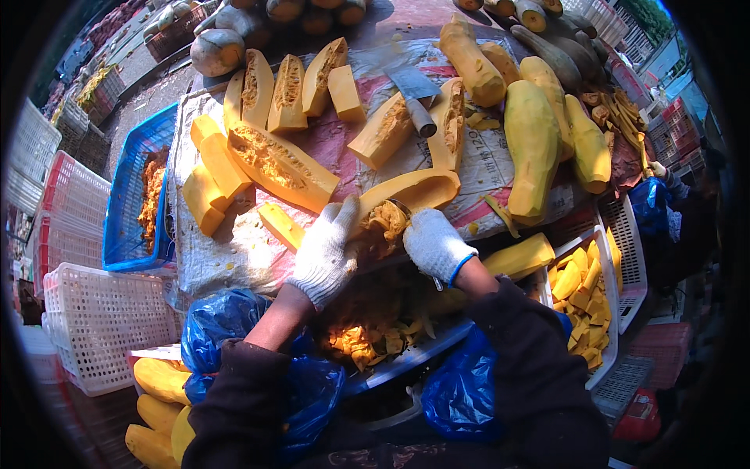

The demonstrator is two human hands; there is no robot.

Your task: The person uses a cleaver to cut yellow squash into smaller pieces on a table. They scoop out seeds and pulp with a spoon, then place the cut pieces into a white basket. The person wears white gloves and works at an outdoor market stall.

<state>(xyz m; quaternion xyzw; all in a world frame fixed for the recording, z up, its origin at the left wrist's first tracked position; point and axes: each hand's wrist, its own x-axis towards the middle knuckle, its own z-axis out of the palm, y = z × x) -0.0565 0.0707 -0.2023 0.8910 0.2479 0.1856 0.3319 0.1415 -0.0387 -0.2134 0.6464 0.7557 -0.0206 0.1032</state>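
Note:
My left hand (328, 252), in a white knit glove, grips the near left end of a peeled squash half (419, 186) with a scooped hollow. My right hand (436, 243), gloved too, is closed around a metal scraping tool (401, 205). Its curved edge shows at the squash, and its other end pokes out below my fist. Loose stringy pulp (388, 220) bunches between my hands at the table edge. Beyond them lie cut squash pieces with pulp and seeds (281, 167). A cleaver (413, 82) rests on two cut pieces, handle towards me.
Whole peeled squashes (532, 146) lie at the right. Below the table edge, a tub (404, 366) holds peel and pulp. A blue basket (140, 193) stands left, a white crate of chunks (609, 328) right. Another person's gloved hand (658, 169) is at far right.

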